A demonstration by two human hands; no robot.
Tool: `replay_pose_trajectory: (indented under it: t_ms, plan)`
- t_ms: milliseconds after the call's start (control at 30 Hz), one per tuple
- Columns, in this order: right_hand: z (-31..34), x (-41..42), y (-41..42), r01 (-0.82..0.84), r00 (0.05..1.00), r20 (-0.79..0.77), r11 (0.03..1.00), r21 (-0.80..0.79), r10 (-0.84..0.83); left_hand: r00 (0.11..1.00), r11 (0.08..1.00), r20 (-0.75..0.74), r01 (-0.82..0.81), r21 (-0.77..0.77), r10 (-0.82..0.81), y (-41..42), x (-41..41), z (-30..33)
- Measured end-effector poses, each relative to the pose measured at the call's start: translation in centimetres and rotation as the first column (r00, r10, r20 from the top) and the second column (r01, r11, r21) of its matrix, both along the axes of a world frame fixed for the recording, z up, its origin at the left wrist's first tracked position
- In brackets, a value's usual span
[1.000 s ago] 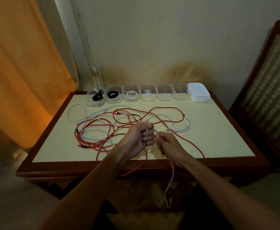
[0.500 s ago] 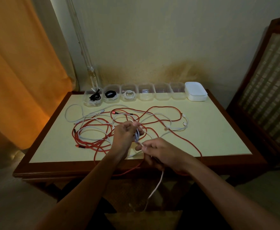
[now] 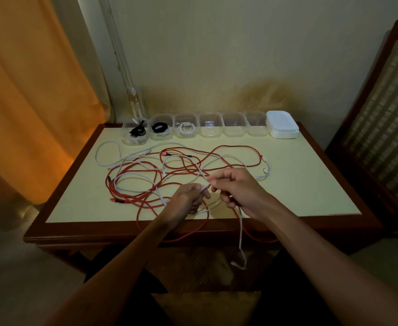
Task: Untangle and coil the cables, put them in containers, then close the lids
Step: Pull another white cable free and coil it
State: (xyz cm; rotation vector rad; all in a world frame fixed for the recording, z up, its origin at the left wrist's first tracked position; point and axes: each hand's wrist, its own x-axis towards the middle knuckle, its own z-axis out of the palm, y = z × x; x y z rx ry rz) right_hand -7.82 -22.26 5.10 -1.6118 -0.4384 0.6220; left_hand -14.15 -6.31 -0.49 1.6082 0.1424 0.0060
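A tangle of red cables [image 3: 237, 149] and white cables [image 3: 106, 144] spreads over the pale yellow table top [image 3: 311, 184]. My left hand [image 3: 186, 201] grips a white cable near the front edge. My right hand [image 3: 238, 189] pinches the same white cable [image 3: 241, 234] just right of it, and its free end hangs below the table edge. Several clear containers [image 3: 211, 124] stand in a row at the back; the three on the left hold coiled black and white cables. A stack of white lids [image 3: 281, 124] sits at the right end of the row.
An orange curtain [image 3: 28, 102] hangs at the left. A wooden chair [image 3: 381, 114] with a woven back stands to the right of the table. A loop of red cable droops over the table's dark wooden front rim [image 3: 99, 234].
My right hand has moved up and to the right along the white cable, away from my left hand. The dangling cable end now hangs further right.
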Motion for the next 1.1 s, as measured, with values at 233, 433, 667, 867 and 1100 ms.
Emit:
replay_pose_trajectory:
  t_ms: [233, 433, 667, 867, 1100]
  plan:
    - [-2.4, 0.6, -0.4, 0.114, 0.986, 0.129, 0.991, -0.072, -0.104, 0.976, 0.862, -0.084, 0.134, -0.488, -0.2, 0.5, -0.8, 0.0]
    - [-3.9, 0.3, -0.3, 0.209, 0.955, 0.235, 0.974, -0.088, -0.184, 0.944, 0.757, -0.113, 0.172, -0.631, -0.309, -0.3, -1.0, 0.0]
    - [-4.3, 0.5, 0.2, 0.24, 0.949, 0.223, 0.969, -0.057, -0.223, 0.96, 0.861, -0.149, 0.139, -0.489, -0.239, -1.5, -1.8, -0.6]
    - [-4.9, 0.1, 0.7, 0.245, 0.964, 0.122, 0.969, -0.046, -0.238, 0.971, 0.767, -0.147, 0.051, -0.639, -0.188, -1.2, -1.8, 0.3]
    - [-5.8, -2.1, 0.2, -0.074, 0.996, 0.04, 0.974, -0.215, 0.085, 0.998, 0.49, -0.065, -0.061, -0.87, 0.009, -0.1, -1.0, 1.1]
